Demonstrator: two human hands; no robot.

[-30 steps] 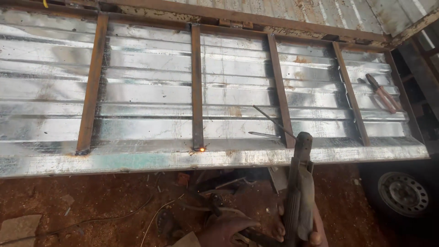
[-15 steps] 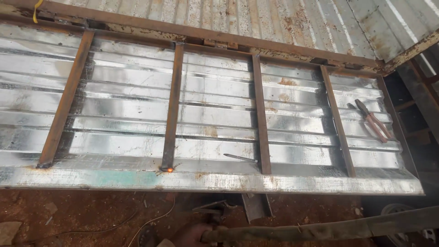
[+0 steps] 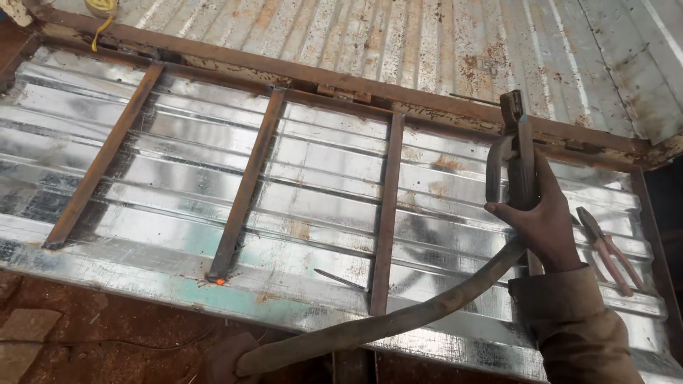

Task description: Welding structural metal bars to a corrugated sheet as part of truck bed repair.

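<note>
My right hand [image 3: 548,224] grips a welding electrode holder [image 3: 518,153] and holds it upright over the right part of a corrugated metal sheet [image 3: 313,178]. No rod shows in the holder's jaw. Its thick cable [image 3: 398,320] sags down and left to the frame's bottom edge. There my left hand [image 3: 226,359], only partly visible, is closed around it. Rusty steel bars [image 3: 245,188] lie across the sheet. At the foot of one bar an orange weld spot [image 3: 219,281] glows.
Red-handled pliers [image 3: 610,250] lie on the sheet right of my right hand. A loose thin rod [image 3: 340,279] rests near the middle bar. A rusty frame rail [image 3: 341,78] runs along the top. A yellow cord [image 3: 99,14] hangs top left. Red earth [image 3: 92,341] lies below.
The view has shifted right along the sheet. My right hand has raised the electrode holder from low at the bottom edge to upright above the sheet. The weld spot still glows.
</note>
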